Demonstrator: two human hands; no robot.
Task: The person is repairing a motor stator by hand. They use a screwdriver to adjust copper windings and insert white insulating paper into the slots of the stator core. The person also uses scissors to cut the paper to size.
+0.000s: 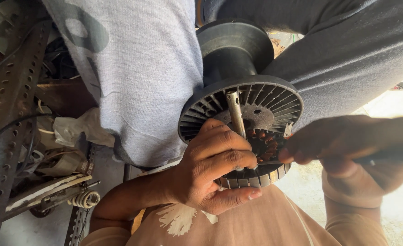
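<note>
Nearest: tan-clad lap/knee at bottom edge, little free room betw it and the work. L hand (210, 168) clamps the round motor core (242, 127) from the near-left side, fingers curled over its face, thumb under the lower rim. R hand (347, 150), blurred, pinches a thin dark tool (388, 157), prob. a pick or driver, tip at the copper windings (263, 146) on the core's right half.

Core sits mid-frame, just above the lap, hands crowding both sides. Disc face w/ radial slots, grey-black, metal laminations along the bottom rim. Steel shaft (235, 114) points toward the camera, slightly up; long axis runs away into a black spool-like hub (233, 45) behind.

Further back: another person's grey-sleeved torso (137, 77) close behind the hub; perforated metal angle bars (8, 100) and wire clutter at far left.
</note>
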